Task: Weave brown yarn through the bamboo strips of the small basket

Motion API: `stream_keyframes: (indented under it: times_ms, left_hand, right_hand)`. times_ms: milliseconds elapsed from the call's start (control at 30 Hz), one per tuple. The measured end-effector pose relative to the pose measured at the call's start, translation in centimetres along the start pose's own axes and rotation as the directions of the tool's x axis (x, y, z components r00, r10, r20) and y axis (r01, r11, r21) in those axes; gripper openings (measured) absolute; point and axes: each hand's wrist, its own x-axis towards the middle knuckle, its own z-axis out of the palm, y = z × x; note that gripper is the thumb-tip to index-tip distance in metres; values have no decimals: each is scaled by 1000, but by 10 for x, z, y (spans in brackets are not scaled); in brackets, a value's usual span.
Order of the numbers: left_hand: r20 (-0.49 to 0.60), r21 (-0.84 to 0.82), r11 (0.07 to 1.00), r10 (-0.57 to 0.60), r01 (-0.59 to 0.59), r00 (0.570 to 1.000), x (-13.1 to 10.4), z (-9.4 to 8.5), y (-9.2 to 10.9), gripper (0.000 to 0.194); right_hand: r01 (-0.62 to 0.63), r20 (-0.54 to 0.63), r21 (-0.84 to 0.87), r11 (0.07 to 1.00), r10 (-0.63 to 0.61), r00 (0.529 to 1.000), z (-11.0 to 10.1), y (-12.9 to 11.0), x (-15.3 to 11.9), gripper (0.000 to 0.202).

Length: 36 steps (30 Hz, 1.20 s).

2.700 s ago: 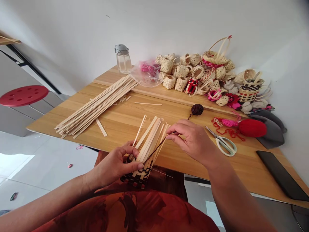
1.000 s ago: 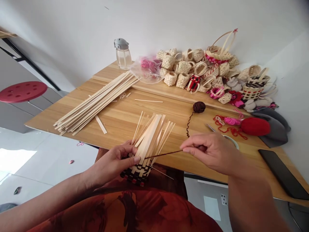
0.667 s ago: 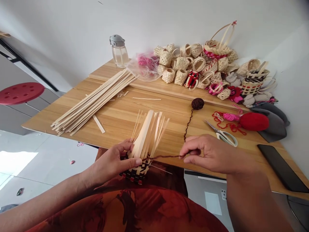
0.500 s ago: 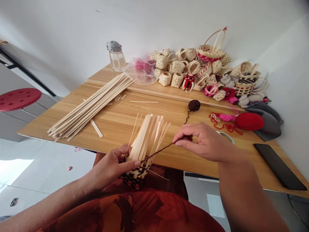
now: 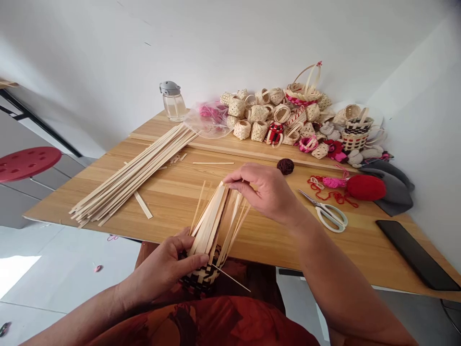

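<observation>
A small basket [image 5: 201, 282], woven in dark and pale bands at its base, rests against my lap at the table edge. Long pale wooden strips [image 5: 211, 223] fan upward from it. My left hand [image 5: 173, 262] is closed around the basket's left side, thumb pressing on the front strips. Above the strip tips, my right hand [image 5: 261, 194] pinches dark brown yarn [image 5: 218, 218], which runs down along the strips toward the woven part. A thin stick [image 5: 232, 278] juts out to the lower right. Behind my right hand lies the dark yarn ball [image 5: 285, 166].
A bundle of wooden strips [image 5: 133, 175] lies on the left of the table. Scissors [image 5: 326, 214], a black phone [image 5: 414, 254] and red yarn [image 5: 365, 187] are on the right. Small woven baskets [image 5: 259, 113] are piled at the back, near a bottle [image 5: 175, 103].
My right hand has moved left and up to the strip tips, bringing the yarn from a slant to a steep line among the strips. The scissors have come into fuller view.
</observation>
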Motion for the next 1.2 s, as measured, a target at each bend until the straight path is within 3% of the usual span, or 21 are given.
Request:
stream_keyframes:
  times_ms: [100, 267, 533, 600, 667, 733, 833, 900, 967, 1067, 1200]
  left_hand:
    - [14, 49, 999, 23, -23, 1000, 0, -2, -4, 37]
    - [36, 123, 992, 33, -37, 999, 1, -4, -4, 36]
    - [13, 89, 996, 24, -25, 1000, -1, -3, -3, 36]
    - [-6, 49, 999, -2, 2, 1000, -1, -1, -5, 36]
    - [-17, -14, 999, -32, 32, 999, 0, 1, -8, 36]
    - [-20, -82, 995, -54, 53, 998, 0, 4, -9, 35]
    - [-17, -136, 989, -63, 60, 998, 1, 6, -10, 34]
    - [-8, -132, 990, -53, 52, 999, 1, 6, -10, 32]
    - [-7, -96, 995, -36, 35, 999, 1, 6, -10, 29]
    - [-14, -18, 1000, -4, 4, 1000, 1, 6, -11, 26]
    - [-11, 8, 1000, 12, -12, 1000, 1, 5, -9, 29]
  right_hand:
    - [63, -32, 2, 998, -63, 997, 1, -3, -1, 15]
    - [40, -43, -58, 997, -43, 998, -1, -5, -4, 18]
    - [29, -91, -6, 1000, -29, 995, 3, -16, -9, 19]
    - [-5, -68, 23, 1000, 7, 998, 1, -24, -12, 21]
    - [-116, -4, 47, 992, 116, 993, -2, -33, -18, 19]
    - [-303, 107, 63, 951, 296, 949, -4, -38, -24, 16]
    - [-566, 311, 81, 820, 519, 796, 1, -40, -34, 18]
    - [-665, 414, 125, 737, 570, 709, 10, -40, -39, 20]
    - [-728, 458, 179, 662, 598, 657, 21, -40, -42, 22]
    - [-747, 450, 204, 633, 617, 645, 27, -42, -42, 26]
    - [-677, 539, 202, 708, 497, 681, 11, -40, -36, 23]
